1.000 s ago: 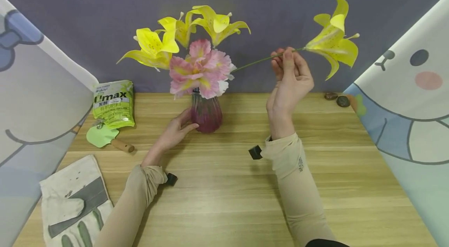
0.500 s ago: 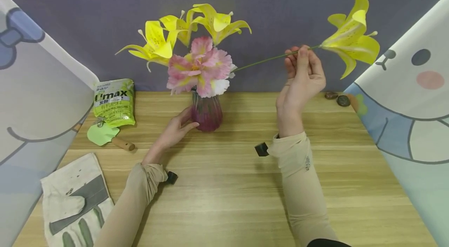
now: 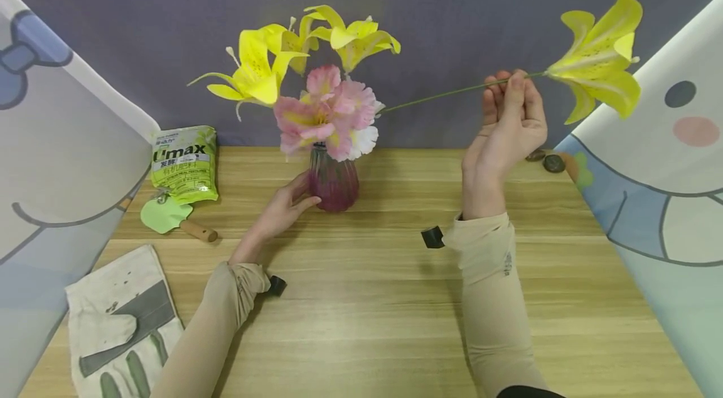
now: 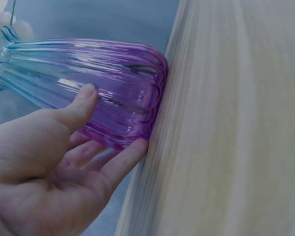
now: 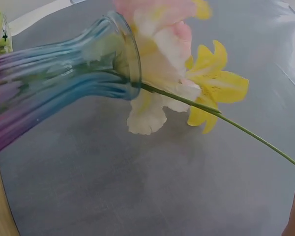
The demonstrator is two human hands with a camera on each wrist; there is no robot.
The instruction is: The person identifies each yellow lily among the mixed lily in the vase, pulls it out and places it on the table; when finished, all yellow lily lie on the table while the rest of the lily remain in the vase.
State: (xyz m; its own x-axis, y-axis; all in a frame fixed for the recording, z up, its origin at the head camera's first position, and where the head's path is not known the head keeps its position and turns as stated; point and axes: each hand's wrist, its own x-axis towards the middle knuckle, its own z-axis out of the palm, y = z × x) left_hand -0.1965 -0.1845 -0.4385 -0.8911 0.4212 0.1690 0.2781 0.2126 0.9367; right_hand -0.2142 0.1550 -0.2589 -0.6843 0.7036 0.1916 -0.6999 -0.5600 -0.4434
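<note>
A ribbed glass vase (image 3: 334,189), tinted purple to blue, stands upright near the table's back edge. My left hand (image 3: 285,209) holds it low on its left side, thumb in front and fingers behind (image 4: 83,147). Pink flowers (image 3: 322,118), a white flower (image 3: 366,142) and several yellow lilies (image 3: 257,71) rise from it. My right hand (image 3: 504,128), raised to the right, pinches the green stem of another yellow lily (image 3: 604,59) just below its bloom. That stem (image 5: 255,137) slants back to the vase's mouth (image 5: 132,54) in the right wrist view.
At the left lie a green fertilizer bag (image 3: 183,162), a small green trowel (image 3: 166,216) with a wooden handle and a white-and-grey work glove (image 3: 121,322). Dark stones (image 3: 553,163) lie at the back right. A grey-blue backdrop (image 3: 452,21) stands behind the table.
My right hand has moved to the right, taking the lily's bloom and upper stem with it. The flowers in the vase have shifted slightly. My left hand stays on the vase.
</note>
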